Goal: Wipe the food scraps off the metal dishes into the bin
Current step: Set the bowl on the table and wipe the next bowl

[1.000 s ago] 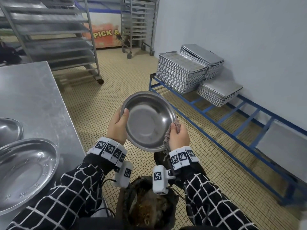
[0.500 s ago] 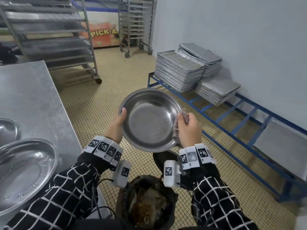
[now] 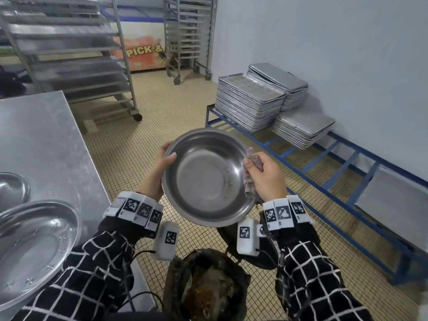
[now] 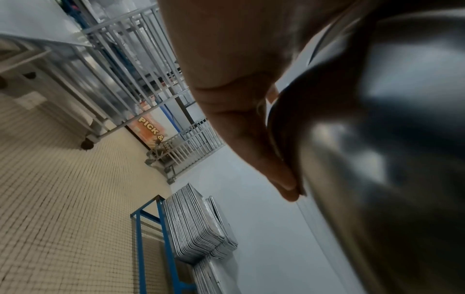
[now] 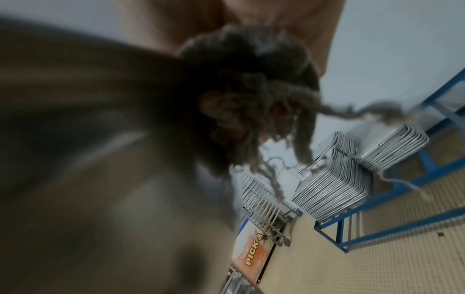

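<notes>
the left hand [image 3: 159, 169] grips the metal bowl [image 3: 206, 177] by its rim above the bin [image 3: 208, 286]; the right hand [image 3: 266, 174] clutches a frayed rag [image 3: 251, 166] against the opposite rim.

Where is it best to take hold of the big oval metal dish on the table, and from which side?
Grip the oval dish by its broad flat rim nearest the table edge, coming from the right with the left hand once free. That rim faces the person; the centre is too wide to grasp.

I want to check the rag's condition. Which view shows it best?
The right wrist view: the rag fills the middle, its frayed strands hanging. The head view shows only a bunched bit in the right hand against the bowl. The left wrist view shows none.
</notes>
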